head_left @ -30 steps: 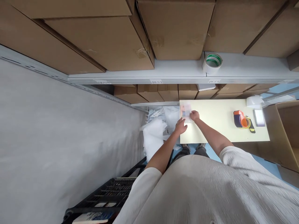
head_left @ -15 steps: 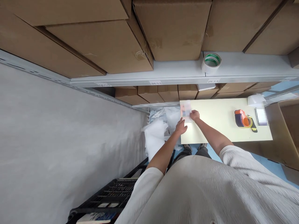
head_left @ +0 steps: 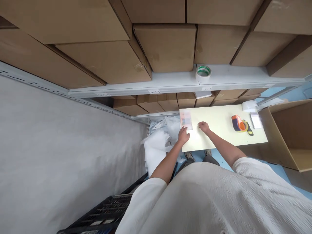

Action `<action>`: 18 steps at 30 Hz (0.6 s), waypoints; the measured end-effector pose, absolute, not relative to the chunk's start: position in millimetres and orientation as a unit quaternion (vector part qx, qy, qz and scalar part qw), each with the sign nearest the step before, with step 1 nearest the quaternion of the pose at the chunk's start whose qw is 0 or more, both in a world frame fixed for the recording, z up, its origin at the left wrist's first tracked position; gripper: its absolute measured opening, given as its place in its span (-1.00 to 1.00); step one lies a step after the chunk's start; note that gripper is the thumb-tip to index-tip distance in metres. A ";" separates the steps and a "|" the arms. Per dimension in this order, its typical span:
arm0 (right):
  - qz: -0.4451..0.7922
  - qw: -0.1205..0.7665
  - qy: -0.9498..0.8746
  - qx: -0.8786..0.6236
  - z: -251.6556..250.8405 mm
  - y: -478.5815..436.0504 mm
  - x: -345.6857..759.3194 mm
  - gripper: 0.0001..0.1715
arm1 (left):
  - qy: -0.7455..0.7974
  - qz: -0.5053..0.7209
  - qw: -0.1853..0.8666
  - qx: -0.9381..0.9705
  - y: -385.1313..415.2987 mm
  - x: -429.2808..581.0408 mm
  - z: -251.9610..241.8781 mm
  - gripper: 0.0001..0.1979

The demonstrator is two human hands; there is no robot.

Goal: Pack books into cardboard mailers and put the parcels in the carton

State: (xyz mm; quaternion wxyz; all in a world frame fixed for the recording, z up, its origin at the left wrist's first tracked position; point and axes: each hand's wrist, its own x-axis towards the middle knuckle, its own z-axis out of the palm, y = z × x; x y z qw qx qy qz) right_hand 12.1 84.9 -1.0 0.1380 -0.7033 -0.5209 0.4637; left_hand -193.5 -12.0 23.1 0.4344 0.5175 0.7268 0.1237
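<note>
A flat orange and white item (head_left: 186, 119), apparently under a translucent white sheet, lies at the left end of the pale yellow tabletop (head_left: 214, 139). My left hand (head_left: 183, 135) rests at its lower edge, thumb and fingers apart. To the right of this item, over the bare tabletop, is my right hand (head_left: 203, 126). Its fingertips are pinched together, and whatever they may hold is too small to make out. Farther right lie an orange and purple tape dispenser (head_left: 239, 123) and a yellow and black cutter (head_left: 249, 129).
White foam sheets (head_left: 156, 146) are heaped left of the table. Cardboard boxes (head_left: 165, 48) fill the shelves ahead, with a tape roll (head_left: 203, 73) on the shelf edge. An open carton (head_left: 280, 130) stands at right; a black crate (head_left: 107, 211) is at lower left.
My right hand has left the flat item's right edge and moved right, away from it. My left hand stays at the lower edge. The camera view has shifted.
</note>
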 end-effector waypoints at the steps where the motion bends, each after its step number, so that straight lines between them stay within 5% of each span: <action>1: 0.473 0.140 -0.513 -0.703 5.0 81.6 18.6 -0.72 | 0.728 0.132 0.432 0.515 -13.0 -188.4 27.5 -0.38; 9: 0.498 0.183 -0.518 -0.670 40.9 62.4 94.3 -0.70 | 0.744 0.194 0.389 0.507 -27.3 -131.7 52.2 -0.44; 18: 0.345 0.213 -0.569 -0.715 62.5 66.3 294.1 -0.77 | 0.723 0.223 0.372 0.538 -36.4 -21.4 35.7 -0.51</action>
